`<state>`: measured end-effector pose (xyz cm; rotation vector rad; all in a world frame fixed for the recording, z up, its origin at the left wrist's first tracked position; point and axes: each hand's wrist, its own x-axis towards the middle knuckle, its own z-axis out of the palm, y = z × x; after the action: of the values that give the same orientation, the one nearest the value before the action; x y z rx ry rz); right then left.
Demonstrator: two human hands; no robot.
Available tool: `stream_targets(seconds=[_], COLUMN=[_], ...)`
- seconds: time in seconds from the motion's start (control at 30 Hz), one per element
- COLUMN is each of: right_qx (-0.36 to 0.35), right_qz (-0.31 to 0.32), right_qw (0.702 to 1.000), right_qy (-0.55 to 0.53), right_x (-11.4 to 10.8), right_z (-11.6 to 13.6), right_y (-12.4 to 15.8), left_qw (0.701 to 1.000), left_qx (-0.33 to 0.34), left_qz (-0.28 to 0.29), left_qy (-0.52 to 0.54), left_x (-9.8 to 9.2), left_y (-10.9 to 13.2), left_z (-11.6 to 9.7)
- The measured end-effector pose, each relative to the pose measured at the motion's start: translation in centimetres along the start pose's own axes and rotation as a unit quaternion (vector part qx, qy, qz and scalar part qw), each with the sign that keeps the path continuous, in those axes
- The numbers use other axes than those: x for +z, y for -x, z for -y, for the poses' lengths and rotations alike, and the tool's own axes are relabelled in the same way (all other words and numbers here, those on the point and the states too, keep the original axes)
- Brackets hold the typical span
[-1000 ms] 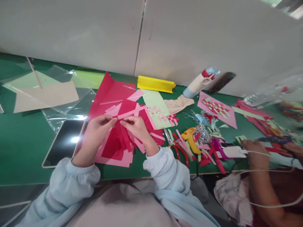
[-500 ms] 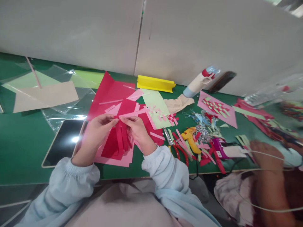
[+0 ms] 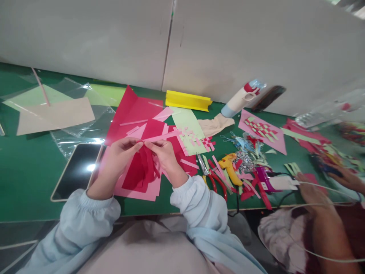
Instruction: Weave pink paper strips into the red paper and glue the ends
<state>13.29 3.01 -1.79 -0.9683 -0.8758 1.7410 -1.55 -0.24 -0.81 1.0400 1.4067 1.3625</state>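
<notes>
A pale grey panelled wall [image 3: 85,42] stands behind a long green table [image 3: 25,171]. At the far left, a beige sheet [image 3: 57,116] lies with clear plastic, and a phone [image 3: 75,171] rests face up nearer the person, just beside the left wrist. The left hand [image 3: 115,156] has its thumb and forefinger pinched together on the top of red paper strips [image 3: 148,167], which hang over red and pink sheets at the middle of the table. The right hand [image 3: 165,158], fingertips almost meeting the left's, pinches the same strips; a pink strip [image 3: 169,135] runs out from those fingertips, and whether it is gripped too I cannot tell. Beyond lies a folded yellow card [image 3: 186,101] near the wall. Further right come red-handled scissors [image 3: 205,171], a yellow glue gun [image 3: 230,167] among paper scraps, a tilted bottle [image 3: 238,102] and a pink sheet [image 3: 278,144] bearing woven red-and-green strips. At the right edge, a co-worker's hand [image 3: 312,192], blurred, is over the table.
</notes>
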Motion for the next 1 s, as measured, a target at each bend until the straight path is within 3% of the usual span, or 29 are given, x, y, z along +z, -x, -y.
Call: stream_targets(seconds=[0.47, 0.6, 0.73, 0.87, 1.0], right_qx=[-0.062, -0.034, -0.058, -0.018, -0.024], right_qz=[0.013, 0.023, 0.036, 0.073, 0.08], right_qw=[0.989, 0.99, 0.987, 0.979, 0.97], right_qy=[0.134, 0.133, 0.143, 0.191, 0.227], right_x=[-0.3, -0.4, -0.6, -0.8, -1.0], right_z=[0.6, 0.7, 0.3, 0.1, 0.4], right_y=[0.0, 0.0, -0.1, -0.1, 0.1], left_qw=[0.998, 0.998, 0.998, 0.998, 0.998], left_qx=[0.021, 0.021, 0.025, 0.015, 0.007], left_qz=[-0.031, -0.018, -0.012, -0.039, -0.049], left_qy=[-0.05, -0.05, -0.051, -0.041, -0.025], left_x=[-0.3, -0.2, -0.2, -0.3, -0.3], left_y=[0.0, 0.0, -0.1, -0.3, -0.3], left_z=[0.4, 0.3, 0.3, 0.4, 0.3])
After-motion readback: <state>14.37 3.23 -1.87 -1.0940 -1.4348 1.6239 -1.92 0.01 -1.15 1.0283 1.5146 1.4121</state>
